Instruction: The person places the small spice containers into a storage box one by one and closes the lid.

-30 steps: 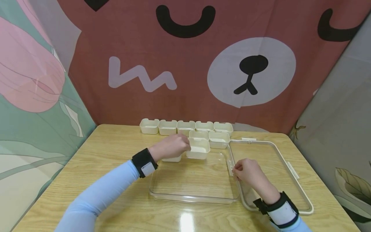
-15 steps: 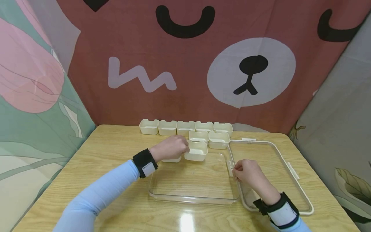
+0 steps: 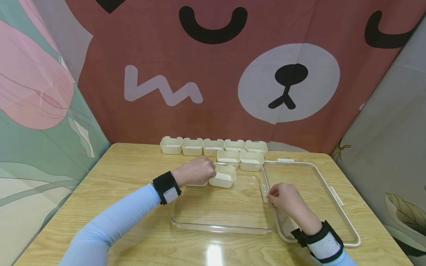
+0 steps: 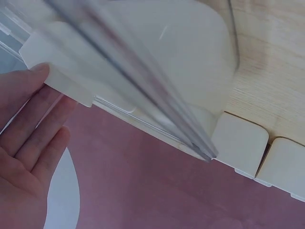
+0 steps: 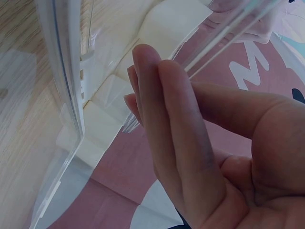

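Observation:
My left hand [image 3: 196, 171] pinches a small cream open-topped bin [image 3: 223, 177] by its left side, over the far part of a clear shallow container [image 3: 223, 231]. In the left wrist view, the thumb lies on one face of that bin [image 4: 69, 83], with the other fingers behind. Another cream bin [image 3: 198, 183] sits at the container's far left, partly hidden beneath the hand. My right hand [image 3: 287, 201] is at the container's right edge, beside the lid; contact there is unclear. In the right wrist view, its fingers [image 5: 186, 129] are loosely bent, with nothing visible between them.
Several cream bins [image 3: 192, 147] line the back edge of the wooden table [image 3: 133, 221]. Two more bins [image 3: 251, 161] stand in front of that row. A clear lid with a white frame [image 3: 350, 222] and side clips lies right of the container. Printed cloth [image 3: 213, 122] hangs behind.
The bin in my left hand has come slightly nearer and left, lowering toward the bin at the container's far left. My right hand has barely moved.

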Demonstrator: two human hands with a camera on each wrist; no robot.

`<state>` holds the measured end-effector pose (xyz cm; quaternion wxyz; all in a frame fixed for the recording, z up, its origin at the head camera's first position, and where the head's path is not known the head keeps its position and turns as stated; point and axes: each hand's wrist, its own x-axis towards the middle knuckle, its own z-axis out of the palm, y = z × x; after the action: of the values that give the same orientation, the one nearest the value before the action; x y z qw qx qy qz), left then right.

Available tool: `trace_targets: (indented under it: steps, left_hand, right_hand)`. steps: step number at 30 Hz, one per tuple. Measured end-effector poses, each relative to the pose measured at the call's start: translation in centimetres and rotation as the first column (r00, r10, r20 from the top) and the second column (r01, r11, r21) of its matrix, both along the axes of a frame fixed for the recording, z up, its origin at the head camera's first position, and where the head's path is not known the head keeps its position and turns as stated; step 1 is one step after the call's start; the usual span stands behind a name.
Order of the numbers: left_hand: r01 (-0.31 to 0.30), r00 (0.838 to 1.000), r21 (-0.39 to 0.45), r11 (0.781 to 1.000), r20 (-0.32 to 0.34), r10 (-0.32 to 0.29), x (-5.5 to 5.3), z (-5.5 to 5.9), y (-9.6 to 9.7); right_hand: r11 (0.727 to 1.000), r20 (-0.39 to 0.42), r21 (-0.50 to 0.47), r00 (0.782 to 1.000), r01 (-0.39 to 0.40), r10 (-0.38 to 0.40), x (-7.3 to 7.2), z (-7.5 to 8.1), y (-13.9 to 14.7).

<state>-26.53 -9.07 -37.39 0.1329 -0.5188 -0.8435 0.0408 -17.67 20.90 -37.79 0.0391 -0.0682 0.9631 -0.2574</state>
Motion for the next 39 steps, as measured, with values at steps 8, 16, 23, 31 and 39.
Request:
trace_targets:
  steps: [8, 16, 23, 31, 39]
  left_hand:
    - [-0.052, 0.997, -0.018, 0.998, 0.054, 0.053, 0.10, -0.21, -0.06]
    - [-0.056, 0.995, -0.019, 0.998, 0.081, 0.058, 0.01, -0.22, 0.10]
    - [-0.052, 0.994, -0.038, 0.998, 0.093, 0.056, 0.04, -0.25, 0.06]
    - [-0.061, 0.992, -0.047, 0.997, 0.111, 0.066, -0.04, -0.26, 0.07]
    - [-0.080, 0.986, -0.066, 0.995, 0.140, 0.088, -0.09, -0.20, 0.16]
  right_hand:
    - [1.000, -0.014, 0.008, 1.000, -0.012, 0.012, -0.05, -0.05, 0.04]
    - [1.000, -0.004, 0.005, 1.000, -0.003, 0.003, -0.09, -0.25, 0.14]
    - [1.000, -0.015, 0.000, 1.000, -0.009, 0.009, -0.18, -0.30, 0.17]
    - [1.000, -0.016, 0.005, 1.000, -0.013, 0.013, -0.27, -0.23, 0.20]
    - [1.000, -0.023, 0.019, 1.000, -0.016, 0.016, -0.29, -0.27, 0.31]
